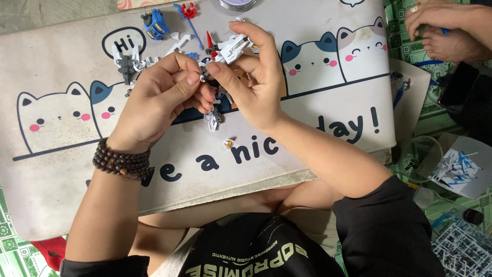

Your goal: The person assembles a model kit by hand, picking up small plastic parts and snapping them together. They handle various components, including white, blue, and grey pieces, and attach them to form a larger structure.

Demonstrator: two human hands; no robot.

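Both hands meet over the middle of a white mat (pixel 61 169) printed with cartoon cats, and a small white, red and blue model figure (pixel 225 51) sits between them. The right hand (pixel 256 82) has its fingers curled and closed on the figure's upper body, whose white limb juts out above the fingertips. The left hand (pixel 164 97) pinches the lower part, thumb pressed against bent fingers; a grey-white piece (pixel 212 118) hangs just beneath both palms. Loose parts (pixel 128 59) lie on the mat beyond the left knuckles, near a blue piece (pixel 155 23). Another person's hands (pixel 441 25) are well apart, at the upper right.
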